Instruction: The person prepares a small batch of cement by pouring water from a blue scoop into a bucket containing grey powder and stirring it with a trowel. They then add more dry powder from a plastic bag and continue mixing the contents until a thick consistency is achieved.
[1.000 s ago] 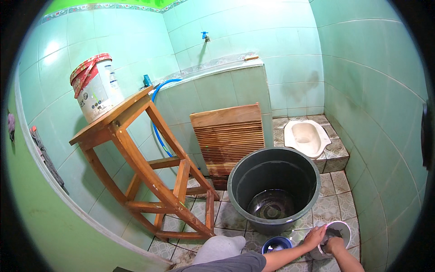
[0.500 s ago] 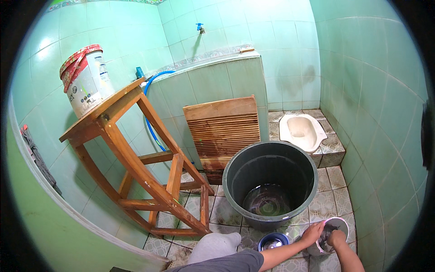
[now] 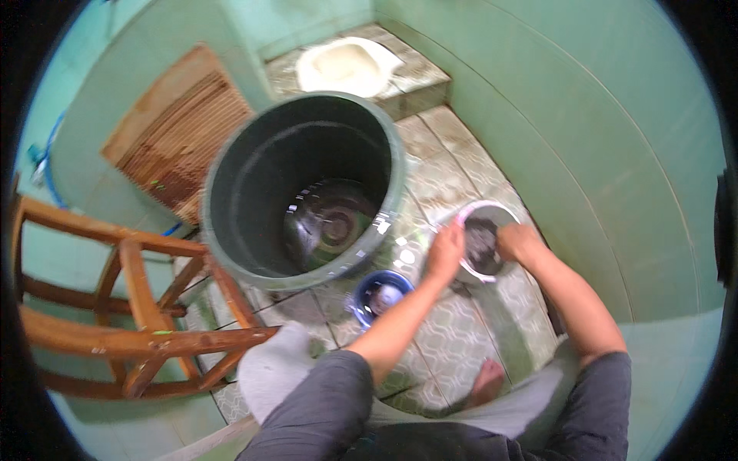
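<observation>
A whitish bucket with a pink-edged rim (image 3: 490, 206) stands on the tiled floor near the right wall. Dark grey matter (image 3: 480, 234) lies inside it; whether this is wet cloth or murky water, I cannot tell. My left hand (image 3: 444, 252) is closed on the bucket's left rim. From the right, my right hand (image 3: 518, 243) reaches over the rim, its fingers curled down into the bucket. The fingertips and anything in them are hidden. Just left of my left forearm sits a small blue basin (image 3: 360, 301) with something pale and shiny inside.
A large dark tub (image 3: 254, 207) with shallow water at its bottom stands left of the bucket. Behind it a ribbed wooden washboard (image 3: 178, 123) leans on a low wall. A wooden stool (image 3: 138, 342) is at left, a squat toilet (image 3: 342, 69) on a raised step beyond.
The view has tilted down and swung right, so the bucket and my hands appear nearer the middle. My left hand stays on the rim, and my right hand is still in the bucket.
</observation>
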`<action>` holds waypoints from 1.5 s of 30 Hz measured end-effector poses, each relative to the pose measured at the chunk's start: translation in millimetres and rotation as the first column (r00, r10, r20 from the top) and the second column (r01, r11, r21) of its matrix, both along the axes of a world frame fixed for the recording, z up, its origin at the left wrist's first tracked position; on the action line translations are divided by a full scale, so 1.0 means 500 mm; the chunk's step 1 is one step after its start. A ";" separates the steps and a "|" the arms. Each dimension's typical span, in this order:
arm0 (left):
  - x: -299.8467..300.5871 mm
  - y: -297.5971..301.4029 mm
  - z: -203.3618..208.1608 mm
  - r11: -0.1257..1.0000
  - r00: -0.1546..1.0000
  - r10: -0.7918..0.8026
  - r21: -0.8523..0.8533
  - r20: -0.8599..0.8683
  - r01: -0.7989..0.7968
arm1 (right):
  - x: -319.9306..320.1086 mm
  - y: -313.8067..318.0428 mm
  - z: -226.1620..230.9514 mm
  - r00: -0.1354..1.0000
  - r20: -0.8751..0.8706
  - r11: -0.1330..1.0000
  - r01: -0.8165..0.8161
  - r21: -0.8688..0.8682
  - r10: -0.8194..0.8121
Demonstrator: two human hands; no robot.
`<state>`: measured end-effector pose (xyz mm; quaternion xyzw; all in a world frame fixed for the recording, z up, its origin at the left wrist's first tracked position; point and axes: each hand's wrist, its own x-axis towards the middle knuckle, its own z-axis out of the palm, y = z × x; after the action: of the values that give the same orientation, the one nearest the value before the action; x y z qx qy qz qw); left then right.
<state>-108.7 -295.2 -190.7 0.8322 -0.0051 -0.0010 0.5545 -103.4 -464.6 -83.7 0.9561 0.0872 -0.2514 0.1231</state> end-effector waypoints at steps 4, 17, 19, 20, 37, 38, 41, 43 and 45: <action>-0.016 -0.039 0.073 0.995 0.993 -0.024 0.101 0.117 0.012 | -0.014 -0.030 0.036 0.993 0.098 0.998 0.058 0.033 -0.061; -0.020 -0.016 0.062 0.993 0.988 0.013 0.115 0.154 -0.031 | -0.027 0.003 0.040 0.981 -0.048 0.982 0.186 0.015 -0.186; -0.021 -0.005 0.049 0.995 0.978 0.044 0.081 0.204 -0.062 | -0.012 0.006 0.028 0.974 -0.025 0.974 0.225 0.015 -0.225; -0.016 -0.006 0.042 0.996 0.963 0.072 0.039 0.261 -0.085 | 0.004 0.004 0.032 0.963 0.008 0.963 0.269 0.013 -0.269; -0.029 -0.029 0.050 0.990 0.965 0.136 0.016 0.226 -0.143 | -0.050 -0.024 -0.057 0.995 -0.034 0.993 -0.093 0.075 0.096; -0.033 -0.029 0.051 0.988 0.962 0.150 0.014 0.227 -0.157 | -0.050 -0.026 -0.042 0.995 -0.037 0.995 -0.089 0.045 0.091; -0.028 -0.016 0.042 0.985 0.952 0.171 -0.027 0.254 -0.170 | -0.038 0.005 -0.001 1.000 -0.010 1.000 0.003 -0.019 -0.003; -0.027 -0.020 0.027 0.986 0.943 0.164 -0.035 0.290 -0.161 | -0.033 0.012 -0.007 0.999 0.030 1.000 0.030 -0.006 -0.030; -0.030 -0.050 0.040 0.990 0.947 0.138 -0.045 0.290 -0.130 | -0.028 -0.018 -0.031 0.992 0.104 0.995 0.065 0.072 -0.072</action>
<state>-123.7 -320.3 -170.5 0.8144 -0.0307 0.1599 0.5570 -117.3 -473.5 -99.3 0.9742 0.0563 -0.2008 0.0859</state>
